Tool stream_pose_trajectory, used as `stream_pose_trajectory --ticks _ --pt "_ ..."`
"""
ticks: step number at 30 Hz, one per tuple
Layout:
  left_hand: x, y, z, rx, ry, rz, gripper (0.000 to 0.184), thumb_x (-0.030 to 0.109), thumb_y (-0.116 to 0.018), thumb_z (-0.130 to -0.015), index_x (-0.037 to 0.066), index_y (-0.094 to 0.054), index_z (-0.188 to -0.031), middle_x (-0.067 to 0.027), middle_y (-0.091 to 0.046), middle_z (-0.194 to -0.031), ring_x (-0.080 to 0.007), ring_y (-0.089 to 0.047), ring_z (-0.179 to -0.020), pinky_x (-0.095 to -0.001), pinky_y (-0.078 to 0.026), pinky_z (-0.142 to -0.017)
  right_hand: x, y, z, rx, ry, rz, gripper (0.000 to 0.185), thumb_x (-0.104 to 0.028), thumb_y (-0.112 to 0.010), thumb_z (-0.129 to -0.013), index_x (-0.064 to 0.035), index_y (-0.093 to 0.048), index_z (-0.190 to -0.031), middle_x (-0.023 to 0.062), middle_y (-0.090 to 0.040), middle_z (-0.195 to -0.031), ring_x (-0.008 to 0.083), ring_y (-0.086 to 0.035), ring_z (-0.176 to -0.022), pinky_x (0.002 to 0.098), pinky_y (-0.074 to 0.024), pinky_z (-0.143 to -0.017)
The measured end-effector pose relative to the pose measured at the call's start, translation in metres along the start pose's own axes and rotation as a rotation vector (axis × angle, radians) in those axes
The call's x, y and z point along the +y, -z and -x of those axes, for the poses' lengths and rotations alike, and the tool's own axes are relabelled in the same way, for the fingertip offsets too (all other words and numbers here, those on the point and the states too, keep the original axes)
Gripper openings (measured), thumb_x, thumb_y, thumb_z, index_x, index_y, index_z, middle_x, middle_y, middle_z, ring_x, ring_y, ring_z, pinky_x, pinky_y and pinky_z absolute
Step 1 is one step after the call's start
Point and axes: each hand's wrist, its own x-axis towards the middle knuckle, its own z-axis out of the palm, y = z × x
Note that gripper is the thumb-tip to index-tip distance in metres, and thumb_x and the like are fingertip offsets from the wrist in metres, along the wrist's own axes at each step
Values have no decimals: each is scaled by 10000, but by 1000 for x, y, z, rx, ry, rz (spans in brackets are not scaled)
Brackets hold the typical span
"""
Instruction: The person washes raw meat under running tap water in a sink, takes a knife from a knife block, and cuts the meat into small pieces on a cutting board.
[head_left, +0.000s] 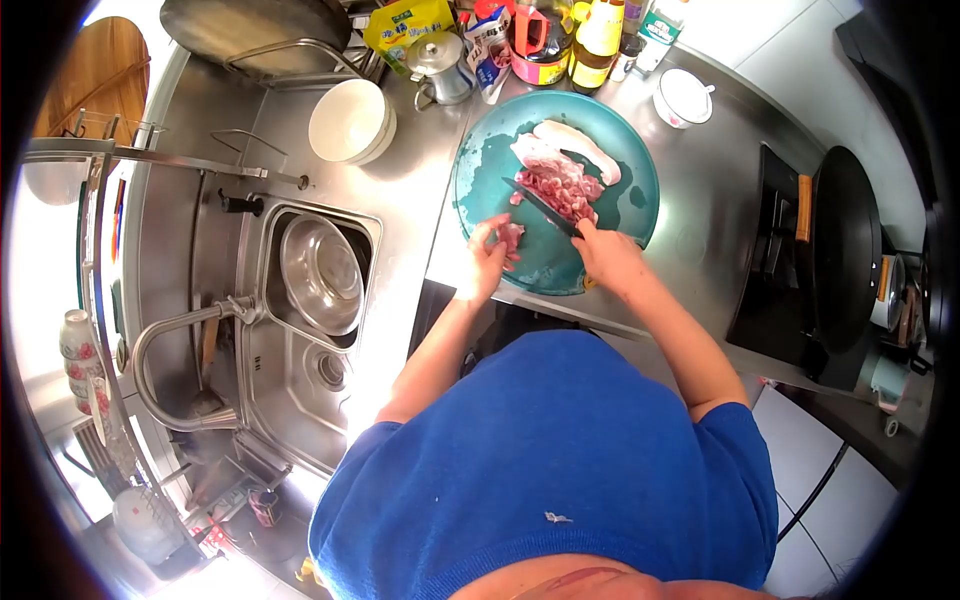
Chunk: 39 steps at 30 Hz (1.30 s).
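Note:
On the round green cutting board lies a heap of cut raw meat, with a pale strip of fatty meat at its far side. My right hand is closed around the handle of a knife. The dark blade points to the far left and lies along the near edge of the heap. At the board's near left edge, the curled fingers of my left hand hold a small piece of meat, apart from the heap.
Left of the board are stacked white bowls and a sink with a metal basin. Behind it stand a metal pot, seasoning bags and bottles. A lidded white jar is at the back right; a black wok stands farther right.

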Motion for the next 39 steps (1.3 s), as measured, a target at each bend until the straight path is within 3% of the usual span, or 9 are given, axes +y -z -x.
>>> stream_pose_trajectory --ticks 5,11,17,22,25,29,33,35,39 --pt "12 8 12 152 -199 79 461 -107 -395 -829 56 -359 -1259 -120 -494 -1125 -177 -620 -664 -251 -505 -522 -9 -23 13 -83 42 4 185 -221 -485 -910 -39 -456 -922 211 -622 -701 408 -620 -725 506 -470 -676" --pt "46 3 11 120 -131 157 441 -106 -405 -797 60 -350 -1202 -129 -493 -1078 -166 -552 -604 -265 -461 -508 5 -22 2 -16 -47 -2 194 -206 -492 -907 -19 -459 -947 231 -625 -727 418 -616 -733 506 -471 -693" --pt "37 -8 16 -248 -228 197 363 -121 -384 -829 70 -455 -1129 -128 -554 -1008 -155 -560 -675 -274 -470 -591 1 -7 13 -4 -63 -41 188 -202 -486 -908 -24 -452 -960 232 -624 -742 422 -611 -751 500 -474 -700" --pt "10 5 60 -148 91 317 347 -136 -371 -805 55 -508 -1061 -122 -577 -882 -148 -534 -688 -253 -458 -617 -26 -33 7 -144 70 23 194 -212 -488 -905 -32 -457 -972 220 -631 -734 404 -629 -755 489 -487 -701" --pt "17 9 63 -72 85 438 344 -137 -366 -803 48 -515 -1051 -124 -580 -880 -152 -538 -679 -261 -457 -602 -35 -36 -7 -186 95 87 195 -216 -497 -898 -38 -466 -975 207 -643 -749 396 -642 -753 495 -497 -690" --pt "28 11 38 -65 -51 353 287 -103 -375 -841 37 -525 -1040 -151 -580 -952 -172 -549 -697 -279 -467 -627 6 -32 -15 57 -84 -66 203 -230 -497 -903 -39 -462 -961 235 -624 -739 425 -616 -735 518 -480 -661" --pt "32 -16 20 -47 -134 527 237 -76 -424 -858 28 -530 -1043 -129 -564 -1018 -183 -571 -689 -287 -478 -614 14 -13 4 47 -93 -89 209 -231 -507 -904 -37 -445 -950 220 -623 -740 420 -607 -722 517 -470 -641" --pt "4 -10 12 165 -200 -376 236 -55 -507 -839 23 -531 -1061 -131 -552 -1025 -191 -582 -692 -285 -477 -592 6 -14 13 10 -77 -48 205 -226 -507 -905 -37 -438 -943 215 -622 -738 415 -606 -719 514 -467 -633" --pt "3 -2 22 290 -429 -745 193 -21 -630 -780 18 -596 -966 -145 -571 -940 -270 -594 -726 -333 -487 -618 -3 -15 31 23 -12 -44 157 -190 -488 -911 -47 -425 -913 197 -618 -719 405 -609 -695 500 -472 -614"
